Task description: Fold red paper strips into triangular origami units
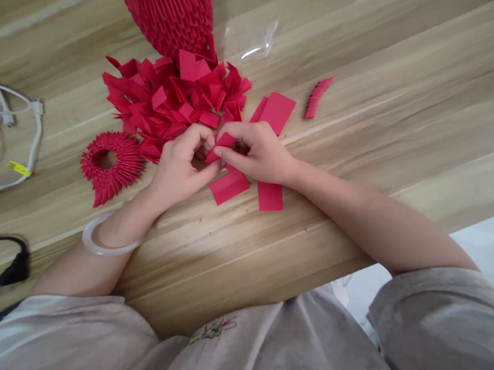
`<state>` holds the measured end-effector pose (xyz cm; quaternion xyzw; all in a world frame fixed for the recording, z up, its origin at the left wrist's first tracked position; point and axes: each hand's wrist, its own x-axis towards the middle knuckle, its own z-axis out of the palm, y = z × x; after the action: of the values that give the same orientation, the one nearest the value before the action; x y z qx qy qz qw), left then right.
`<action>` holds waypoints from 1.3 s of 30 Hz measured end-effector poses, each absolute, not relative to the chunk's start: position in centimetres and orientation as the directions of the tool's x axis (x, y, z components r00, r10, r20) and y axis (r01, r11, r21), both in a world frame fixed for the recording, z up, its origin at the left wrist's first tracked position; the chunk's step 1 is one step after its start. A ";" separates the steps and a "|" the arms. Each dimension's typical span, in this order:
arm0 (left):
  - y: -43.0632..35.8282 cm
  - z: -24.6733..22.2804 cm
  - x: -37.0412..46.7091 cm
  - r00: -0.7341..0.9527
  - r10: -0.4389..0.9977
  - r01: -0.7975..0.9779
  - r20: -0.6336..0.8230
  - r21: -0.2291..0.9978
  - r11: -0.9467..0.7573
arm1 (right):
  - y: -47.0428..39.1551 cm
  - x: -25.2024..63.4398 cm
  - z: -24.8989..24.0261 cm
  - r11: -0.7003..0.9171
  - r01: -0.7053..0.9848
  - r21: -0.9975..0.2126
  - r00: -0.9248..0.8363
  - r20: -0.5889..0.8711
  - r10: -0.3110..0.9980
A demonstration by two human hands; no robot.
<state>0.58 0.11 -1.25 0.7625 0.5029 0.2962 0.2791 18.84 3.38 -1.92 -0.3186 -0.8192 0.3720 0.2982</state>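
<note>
Between both hands is a small folded piece of red paper (222, 146). My left hand (183, 163), with a pale bangle on its wrist, pinches the paper's left side. The thumb and fingers of my right hand (261, 151) are closed on its right side. Flat red paper pieces lie beside and under the hands, one (229, 187) just below them and another (270, 197) under my right wrist. More flat red paper (276, 111) lies above my right hand. A heap of folded red paper (168, 94) spreads above my left hand.
A large red folded-paper body (172, 9) stands at the top, near a clear plastic bag (250, 38). At left is a red paper ring piece (121, 163). A short red paper strip (317, 97) lies at right. White cables (35, 139) and a black plug (15, 269) lie far left.
</note>
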 end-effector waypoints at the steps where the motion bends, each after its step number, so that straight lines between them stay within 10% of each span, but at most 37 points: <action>1: 0.1 -1.3 0.6 0.320 0.932 0.601 0.172 0.723 -0.340 | 3.4 18.8 -1.9 0.522 0.303 -0.798 -0.620 0.251 0.744; 39: 0.4 -1.8 0.3 0.370 0.896 0.569 0.244 0.703 -0.426 | 3.3 18.8 -2.0 0.548 0.285 -0.786 -0.626 0.281 0.728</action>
<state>0.34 0.44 -1.78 0.7848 0.4667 0.3118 0.2626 18.83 3.32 -1.97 -0.3066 -0.8253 0.3631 0.3049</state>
